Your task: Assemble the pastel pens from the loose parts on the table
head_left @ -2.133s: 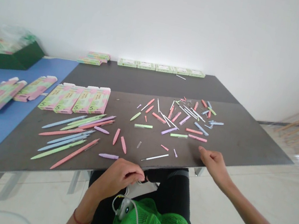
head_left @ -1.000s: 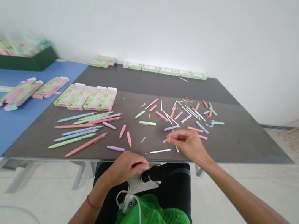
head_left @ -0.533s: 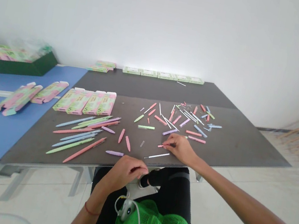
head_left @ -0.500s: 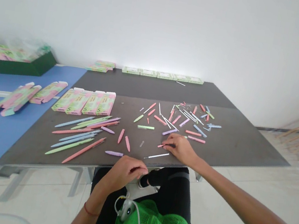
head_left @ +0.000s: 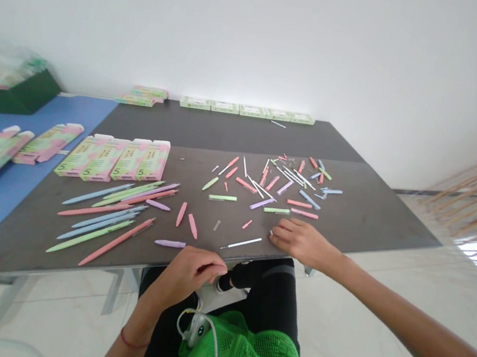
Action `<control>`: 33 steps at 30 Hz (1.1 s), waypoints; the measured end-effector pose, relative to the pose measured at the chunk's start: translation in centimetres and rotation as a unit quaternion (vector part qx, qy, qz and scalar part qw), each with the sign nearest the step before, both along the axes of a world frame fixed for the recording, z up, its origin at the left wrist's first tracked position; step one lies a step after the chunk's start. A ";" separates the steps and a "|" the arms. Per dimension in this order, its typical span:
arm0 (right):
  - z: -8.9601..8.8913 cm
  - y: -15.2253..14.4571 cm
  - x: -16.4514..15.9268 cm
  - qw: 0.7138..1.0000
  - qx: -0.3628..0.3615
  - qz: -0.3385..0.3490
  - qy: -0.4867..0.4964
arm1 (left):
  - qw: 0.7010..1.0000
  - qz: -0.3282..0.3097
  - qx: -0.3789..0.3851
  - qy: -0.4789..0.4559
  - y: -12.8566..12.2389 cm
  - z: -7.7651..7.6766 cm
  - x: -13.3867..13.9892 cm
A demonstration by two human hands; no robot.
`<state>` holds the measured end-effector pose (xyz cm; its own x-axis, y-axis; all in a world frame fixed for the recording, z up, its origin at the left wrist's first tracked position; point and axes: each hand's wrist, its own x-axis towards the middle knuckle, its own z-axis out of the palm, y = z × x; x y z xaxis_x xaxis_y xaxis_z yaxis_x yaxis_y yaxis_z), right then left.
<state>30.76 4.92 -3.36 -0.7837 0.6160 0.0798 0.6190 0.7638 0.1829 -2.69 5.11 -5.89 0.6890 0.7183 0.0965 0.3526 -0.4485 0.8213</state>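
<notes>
Curled at the table's front edge, my left hand (head_left: 193,270) has its fingers closed; what they hold, if anything, is hidden. My right hand (head_left: 304,240) rests low on the table, fingertips bunched around a small purple pen part (head_left: 272,232) that barely shows. A short pink pen part (head_left: 247,224) lies left of the right hand. Between the hands is a white pen refill (head_left: 244,243), beside a clear little clip (head_left: 216,225). A purple pen barrel piece (head_left: 170,243) sits near the left hand, two pink barrel pieces (head_left: 192,226) behind it.
Assembled pens (head_left: 114,218) are piled at left, in front of several printed boxes (head_left: 142,160). Loose pen parts (head_left: 285,188) are scattered at centre right. Flat cartons (head_left: 48,143) and a green bin (head_left: 22,94) occupy the blue table; more boxes (head_left: 239,109) line the wall.
My right hand has let go of the short pink part and moved right, to the purple one. My left hand keeps its curled pose. The view has shifted slightly.
</notes>
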 end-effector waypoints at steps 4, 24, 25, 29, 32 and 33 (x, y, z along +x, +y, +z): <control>0.2 0.2 0.2 0.999 0.025 0.030 -0.016 | 1.000 0.006 -0.003 0.001 0.1 0.0 -0.1; 2.9 -1.9 -10.2 0.805 -0.318 -0.061 0.497 | 0.960 0.173 0.194 -0.105 -5.0 3.3 0.4; 3.0 -1.0 -10.1 0.818 -0.308 -0.060 0.482 | 0.958 0.185 0.193 -0.100 -5.0 3.4 0.1; 2.0 3.3 -10.3 0.946 -0.094 -0.077 0.302 | 0.952 0.228 0.187 -0.079 -4.7 3.8 -0.9; 0.4 5.8 -11.4 0.992 -0.038 0.000 0.123 | 0.946 0.252 0.194 -0.066 -4.4 3.9 -1.5; 0.0 6.3 -11.8 0.996 -0.029 0.026 0.076 | 0.943 0.257 0.200 -0.063 -4.3 3.9 -1.7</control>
<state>18.97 11.24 -3.39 -0.7961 0.5821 0.1653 0.5958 0.8019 0.0456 -4.41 0.77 -2.02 0.2246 0.8436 0.4878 0.5189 -0.5272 0.6729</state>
